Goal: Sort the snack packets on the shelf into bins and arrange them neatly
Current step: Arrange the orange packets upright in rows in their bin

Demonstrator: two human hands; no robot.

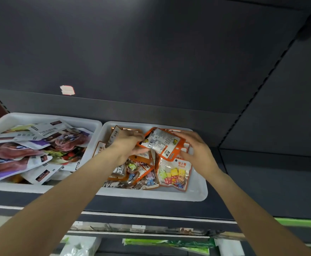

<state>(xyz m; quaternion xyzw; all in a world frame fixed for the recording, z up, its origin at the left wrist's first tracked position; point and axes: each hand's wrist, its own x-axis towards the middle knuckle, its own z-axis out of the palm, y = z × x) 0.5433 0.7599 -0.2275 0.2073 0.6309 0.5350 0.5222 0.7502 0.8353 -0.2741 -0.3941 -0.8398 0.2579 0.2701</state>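
Two white bins stand side by side on a dark shelf. The right bin (pixel 199 193) holds several orange-edged candy packets, one marked SUGAR (pixel 175 174). My left hand (pixel 128 145) pinches the left edge of an orange-edged packet (pixel 162 142), lifted back side up above the pile. My right hand (pixel 195 146) hovers at that packet's right side with fingers spread; whether it touches the packet I cannot tell. The left bin (pixel 88 124) is heaped with white and purple snack packets (pixel 40 146).
The dark shelf back panel (pixel 151 61) rises behind the bins, with a pale sticker (pixel 67 90) on it. Bare dark shelf (pixel 271 174) lies to the right of the bins. Below the shelf edge a lower level shows green and white goods (pixel 160 242).
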